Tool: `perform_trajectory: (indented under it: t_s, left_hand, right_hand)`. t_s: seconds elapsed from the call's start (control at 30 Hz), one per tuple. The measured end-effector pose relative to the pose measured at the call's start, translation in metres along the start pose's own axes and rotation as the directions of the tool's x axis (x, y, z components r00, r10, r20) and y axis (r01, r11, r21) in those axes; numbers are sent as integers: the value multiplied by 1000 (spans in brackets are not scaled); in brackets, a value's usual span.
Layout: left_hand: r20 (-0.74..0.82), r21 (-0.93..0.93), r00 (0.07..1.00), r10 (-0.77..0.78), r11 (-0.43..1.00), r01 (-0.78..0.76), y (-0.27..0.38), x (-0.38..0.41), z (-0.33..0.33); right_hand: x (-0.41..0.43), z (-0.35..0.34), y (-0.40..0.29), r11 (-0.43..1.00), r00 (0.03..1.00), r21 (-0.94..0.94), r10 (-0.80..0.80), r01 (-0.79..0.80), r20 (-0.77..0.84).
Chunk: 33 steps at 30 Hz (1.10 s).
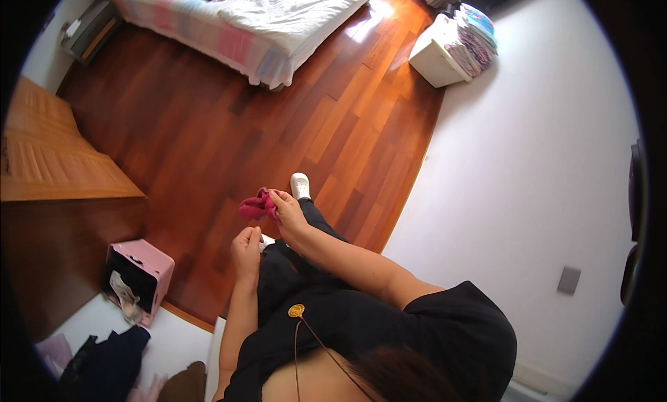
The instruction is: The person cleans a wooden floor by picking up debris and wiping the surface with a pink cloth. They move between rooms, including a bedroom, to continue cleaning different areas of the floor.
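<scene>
My right hand grips a small crumpled magenta cloth item between thumb and fingers, in front of my body. Its exact kind cannot be made out. Just below and to the left of it, my left hand is curled with thumb and forefinger together. Nothing shows between those fingers, and they look apart from the cloth. Below my hands are my black trousers and a white shoe on the wooden floor.
At the left stands a pink box with a dark front and pale cloth hanging on it. Dark clothes lie at lower left. A wooden cabinet is farther left. A bed stands ahead, with a white bin and folded textiles by the right wall.
</scene>
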<state>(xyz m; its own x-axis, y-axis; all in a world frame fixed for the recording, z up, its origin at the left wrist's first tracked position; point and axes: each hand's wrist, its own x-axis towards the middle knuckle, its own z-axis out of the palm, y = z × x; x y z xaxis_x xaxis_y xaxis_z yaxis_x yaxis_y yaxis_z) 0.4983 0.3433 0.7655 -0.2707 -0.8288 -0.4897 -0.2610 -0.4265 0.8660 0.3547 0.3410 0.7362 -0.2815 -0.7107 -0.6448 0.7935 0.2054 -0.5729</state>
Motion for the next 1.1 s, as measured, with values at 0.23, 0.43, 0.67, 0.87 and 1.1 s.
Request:
perform_trajectory:
  t_s: [0.23,0.43,0.67,0.87,1.1]
  left_hand:
    - [-53,355,993,108,931,-82,-8,46,10]
    - [-138,443,987,-76,887,130,-82,73,26]
    - [-143,648,985,-92,743,163,-242,125,-1]
    - [-153,738,962,-228,621,265,-382,190,-30]
    - [-131,688,991,28,722,70,-529,294,-15]
  right_hand:
    - [41,-40,7,916,970,-340,239,-214,32]
    - [110,-96,36,774,935,-579,350,-256,53]
    - [240,-159,100,544,945,-815,328,-199,-12]
    - [358,-233,214,347,915,-924,404,-163,-10]
    - [467,-304,299,-115,555,-828,791,549,259]
